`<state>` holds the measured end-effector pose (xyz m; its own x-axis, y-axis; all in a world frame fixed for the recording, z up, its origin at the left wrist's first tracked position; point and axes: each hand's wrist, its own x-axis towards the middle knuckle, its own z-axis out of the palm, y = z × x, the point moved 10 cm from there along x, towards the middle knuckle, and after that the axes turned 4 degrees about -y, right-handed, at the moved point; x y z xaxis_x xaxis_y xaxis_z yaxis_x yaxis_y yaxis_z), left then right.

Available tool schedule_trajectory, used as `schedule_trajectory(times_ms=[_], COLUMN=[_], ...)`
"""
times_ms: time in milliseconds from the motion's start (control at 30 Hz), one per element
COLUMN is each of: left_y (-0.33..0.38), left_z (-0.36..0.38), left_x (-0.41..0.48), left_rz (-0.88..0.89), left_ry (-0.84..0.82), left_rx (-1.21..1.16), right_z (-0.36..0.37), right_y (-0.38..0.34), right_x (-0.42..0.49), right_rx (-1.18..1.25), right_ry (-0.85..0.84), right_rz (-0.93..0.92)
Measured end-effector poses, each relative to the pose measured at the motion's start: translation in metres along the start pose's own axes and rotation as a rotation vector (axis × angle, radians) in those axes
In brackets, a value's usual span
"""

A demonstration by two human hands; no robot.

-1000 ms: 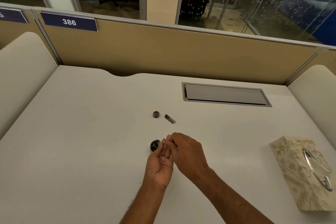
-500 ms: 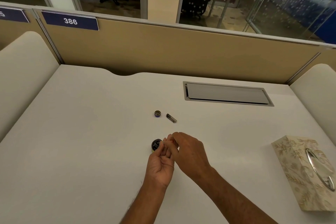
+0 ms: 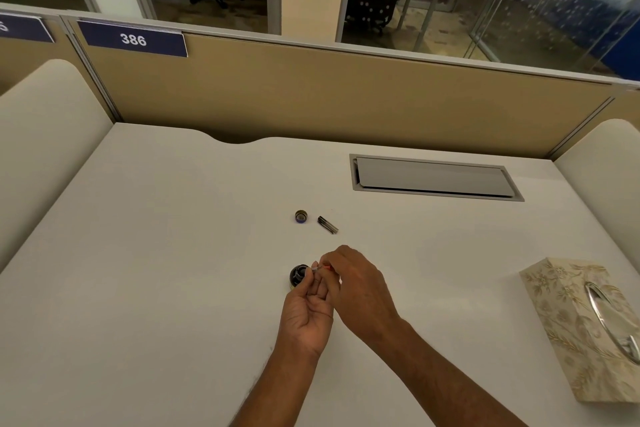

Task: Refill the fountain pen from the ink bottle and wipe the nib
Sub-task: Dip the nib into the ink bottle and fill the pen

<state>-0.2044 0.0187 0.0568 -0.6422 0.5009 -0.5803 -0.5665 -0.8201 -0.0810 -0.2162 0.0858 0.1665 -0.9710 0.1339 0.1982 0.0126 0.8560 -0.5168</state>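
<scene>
A small dark ink bottle [image 3: 298,276] stands open on the white desk, just beyond my fingertips. Both hands meet right beside it. My left hand [image 3: 306,312], palm up, and my right hand [image 3: 356,284] together pinch a thin pen part [image 3: 317,268] with a red band, its tip pointing at the bottle's mouth. Most of that part is hidden by my fingers. Farther back lie the bottle's round cap [image 3: 301,217] and a short dark pen piece [image 3: 327,224].
A patterned tissue box [image 3: 585,333] with a metal-rimmed opening sits at the right edge. A grey cable hatch [image 3: 433,177] is set in the desk at the back right. A tan partition closes the far side; padded side panels flank the desk.
Both hands stay together by the bottle, with only a slight shift of the fingers; the pen part's tip now shows nearer the bottle's mouth.
</scene>
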Motion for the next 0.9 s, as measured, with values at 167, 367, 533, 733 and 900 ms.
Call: schedule_trajectory(times_ms=[167,367,533,733,900], left_y=[0.001,0.001,0.0,0.0,0.0], left_z=[-0.007,-0.01,-0.007,-0.007,-0.009], left_x=[0.008,0.011,0.011,0.013,0.015], left_rz=[-0.004,0.007,0.008,-0.005,-0.001], left_ry=[0.002,0.003,-0.004,-0.003,0.0], left_rx=[0.006,0.015,0.024,-0.003,0.006], right_z=[0.003,-0.001,-0.004,-0.006,-0.006], right_y=[-0.009,0.0,0.001,0.0,0.0], right_x=[0.0,0.001,0.002,0.003,0.004], right_rx=[0.127,0.192,0.197,0.208,0.234], right_ry=[-0.033,0.001,0.033,0.05,0.036], right_rz=[-0.059,0.0,0.024,0.035,0.052])
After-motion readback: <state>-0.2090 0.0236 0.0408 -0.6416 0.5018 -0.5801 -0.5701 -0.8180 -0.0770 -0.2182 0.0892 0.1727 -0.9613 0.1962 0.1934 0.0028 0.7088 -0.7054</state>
